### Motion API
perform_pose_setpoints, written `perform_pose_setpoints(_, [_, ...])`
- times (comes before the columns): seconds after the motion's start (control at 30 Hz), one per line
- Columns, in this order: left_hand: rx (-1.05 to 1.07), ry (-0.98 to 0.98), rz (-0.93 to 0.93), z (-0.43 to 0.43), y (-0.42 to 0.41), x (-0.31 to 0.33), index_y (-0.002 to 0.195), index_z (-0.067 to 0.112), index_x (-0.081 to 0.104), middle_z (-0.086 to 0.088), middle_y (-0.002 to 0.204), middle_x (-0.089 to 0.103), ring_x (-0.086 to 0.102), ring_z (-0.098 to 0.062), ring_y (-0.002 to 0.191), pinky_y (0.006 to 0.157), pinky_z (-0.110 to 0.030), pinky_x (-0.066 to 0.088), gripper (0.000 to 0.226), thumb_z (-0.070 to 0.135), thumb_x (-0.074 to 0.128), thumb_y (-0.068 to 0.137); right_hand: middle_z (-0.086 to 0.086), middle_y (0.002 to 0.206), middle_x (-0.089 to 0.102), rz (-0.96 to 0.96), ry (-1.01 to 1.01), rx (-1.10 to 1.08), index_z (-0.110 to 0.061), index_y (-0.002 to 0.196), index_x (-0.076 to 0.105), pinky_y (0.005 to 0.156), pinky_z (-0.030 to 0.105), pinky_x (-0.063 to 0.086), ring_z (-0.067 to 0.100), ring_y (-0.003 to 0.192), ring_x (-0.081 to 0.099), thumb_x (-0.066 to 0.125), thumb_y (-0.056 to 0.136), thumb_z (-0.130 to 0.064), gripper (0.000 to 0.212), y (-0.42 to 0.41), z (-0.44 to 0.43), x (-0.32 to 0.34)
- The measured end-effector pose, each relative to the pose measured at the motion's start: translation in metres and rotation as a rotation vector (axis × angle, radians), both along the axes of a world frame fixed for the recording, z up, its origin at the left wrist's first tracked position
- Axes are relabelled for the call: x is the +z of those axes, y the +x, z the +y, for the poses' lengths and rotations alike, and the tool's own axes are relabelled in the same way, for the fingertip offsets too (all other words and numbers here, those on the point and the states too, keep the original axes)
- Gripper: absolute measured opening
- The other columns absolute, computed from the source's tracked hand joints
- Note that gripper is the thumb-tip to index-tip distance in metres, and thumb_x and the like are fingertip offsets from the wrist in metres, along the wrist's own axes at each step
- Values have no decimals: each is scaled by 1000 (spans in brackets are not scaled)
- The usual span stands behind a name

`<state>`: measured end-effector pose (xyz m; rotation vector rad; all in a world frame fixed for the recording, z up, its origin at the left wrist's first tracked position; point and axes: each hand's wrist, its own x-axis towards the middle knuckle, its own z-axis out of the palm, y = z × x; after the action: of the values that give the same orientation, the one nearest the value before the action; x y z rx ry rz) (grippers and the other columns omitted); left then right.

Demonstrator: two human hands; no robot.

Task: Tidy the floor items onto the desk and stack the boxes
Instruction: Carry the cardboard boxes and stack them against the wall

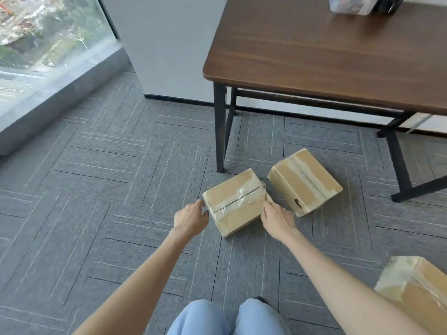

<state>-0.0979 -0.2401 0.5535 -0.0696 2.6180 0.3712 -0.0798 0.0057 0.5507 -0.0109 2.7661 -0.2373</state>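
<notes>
A taped cardboard box (pixel 235 201) lies on the grey carpet just in front of the desk's front left leg. My left hand (pixel 189 217) reaches its left side, fingertips at the box's edge, fingers relaxed. My right hand (pixel 277 217) touches its right side, fingers extended along the edge. A second taped box (pixel 304 181) lies close to its right, under the desk's edge. Part of a third box (pixel 416 288) shows at the lower right. The brown wooden desk (pixel 326 56) stands at the upper right.
Black desk legs (pixel 220 131) and a crossbar stand behind the boxes. A plastic bag (pixel 348 4) and a dark object (pixel 389 4) sit at the desk's far edge. A floor-level window (pixel 48 44) and a white pillar (pixel 164 44) lie at the left.
</notes>
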Motion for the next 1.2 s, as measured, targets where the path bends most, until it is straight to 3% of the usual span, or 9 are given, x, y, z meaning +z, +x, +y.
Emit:
perform_pose_setpoints(0.27, [-3,-54,93,1,-60,-226,130,21,49,-5,119,64,63,-25,104,82,-32,50,42,43,43,94,9,128,56,53,65,-40,-8,126,46,81,38,47,29,108,60,33,101,-27,33,-48,26,-214])
perform_pose_setpoints(0.37, [29,-32,128,1,-82,-301,132,18,45,-7,123,60,63,-24,100,84,-36,53,52,53,44,93,10,137,47,67,48,-91,-8,131,42,89,41,47,28,118,53,37,100,-30,38,-71,36,-286])
perform_pose_setpoints(0.5, [139,44,124,10,-103,-375,148,10,18,-16,145,35,48,-35,124,98,-49,45,92,70,44,85,15,157,17,69,-3,-227,-9,149,16,110,53,28,34,142,23,43,94,-52,75,-107,48,-359])
perform_pose_setpoints(0.57, [204,123,93,16,-108,-403,152,13,-8,-16,158,12,39,-40,134,103,-52,40,114,79,45,77,12,161,-2,37,-51,-310,-13,153,-2,114,60,15,35,147,5,43,88,-65,95,-124,51,-387])
perform_pose_setpoints(0.63, [264,266,82,20,-112,-425,149,18,-24,-14,161,-6,29,-39,141,108,-54,35,130,86,49,66,11,161,-5,30,-85,-389,-13,152,-7,114,63,9,34,148,1,44,82,-73,105,-139,52,-408])
perform_pose_setpoints(0.7, [328,437,127,26,-111,-438,148,21,-26,-12,161,-10,18,-35,146,111,-53,29,143,90,53,52,13,161,2,67,-87,-452,-11,152,-3,113,60,10,34,147,9,46,77,-77,112,-146,51,-420])
perform_pose_setpoints(0.83, [449,621,254,35,-105,-442,151,23,-16,-12,161,4,22,-33,144,112,-53,28,141,85,53,45,15,158,17,137,-86,-542,-8,151,10,112,54,19,32,143,21,54,70,-78,116,-144,46,-425])
perform_pose_setpoints(0.97, [452,637,264,33,-102,-422,152,28,-11,-10,161,10,27,-31,142,112,-53,30,131,73,62,53,14,146,35,176,-124,-635,-9,137,29,105,50,32,30,134,34,64,65,-74,104,-128,36,-411])
perform_pose_setpoints(1.2, [474,636,293,10,-97,-304,151,33,-4,-2,159,18,39,-29,135,106,-50,39,124,64,69,55,16,139,39,231,-235,-665,-7,128,33,101,50,37,32,130,35,71,65,-65,94,-109,14,-303])
